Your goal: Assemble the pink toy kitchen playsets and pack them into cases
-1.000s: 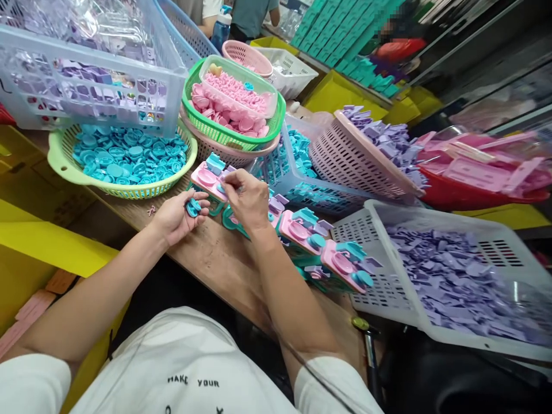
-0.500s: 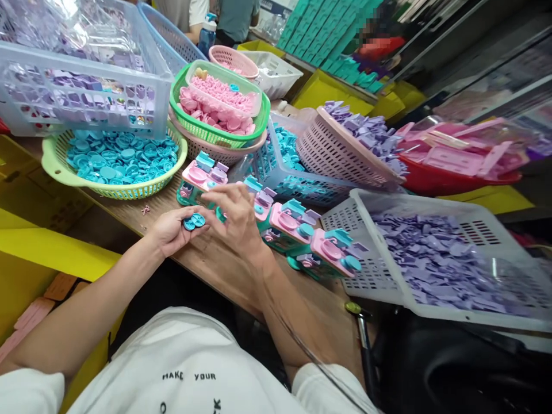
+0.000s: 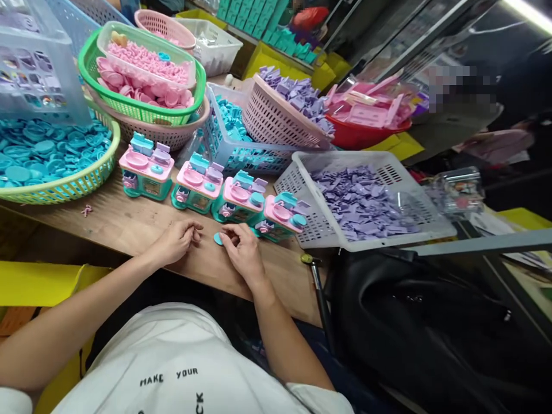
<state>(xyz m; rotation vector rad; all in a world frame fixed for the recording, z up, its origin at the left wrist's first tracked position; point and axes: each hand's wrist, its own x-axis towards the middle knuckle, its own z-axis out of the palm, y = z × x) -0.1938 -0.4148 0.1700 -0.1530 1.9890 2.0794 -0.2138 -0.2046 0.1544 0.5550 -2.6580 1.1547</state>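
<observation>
My right hand (image 3: 246, 253) pinches a small round blue plastic piece (image 3: 218, 238) between thumb and fingers, just above the wooden bench. To its left, my left hand (image 3: 177, 242) is closed with the fingers curled in; whatever it holds is hidden. Beyond both hands stands a row of several toy kitchen units with pink tops and teal bases. The leftmost toy kitchen (image 3: 146, 168) and the one beside it (image 3: 197, 183) carry a small blue disc. Larger blue round pieces sit on the third toy kitchen (image 3: 239, 196) and the rightmost toy kitchen (image 3: 283, 215).
A light-green basket (image 3: 112, 150) of blue round pieces stands at left. Behind the row are a green basket (image 3: 202, 86) of pink parts and a tilted pink basket (image 3: 276, 118) of purple parts. A white crate (image 3: 297, 201) and a hammer (image 3: 317, 276) lie at right.
The view has swung to the right. My right hand has come back from the toy kitchens, now with a round blue piece. My left palm, earlier showing blue pieces, has turned over and closed.
</observation>
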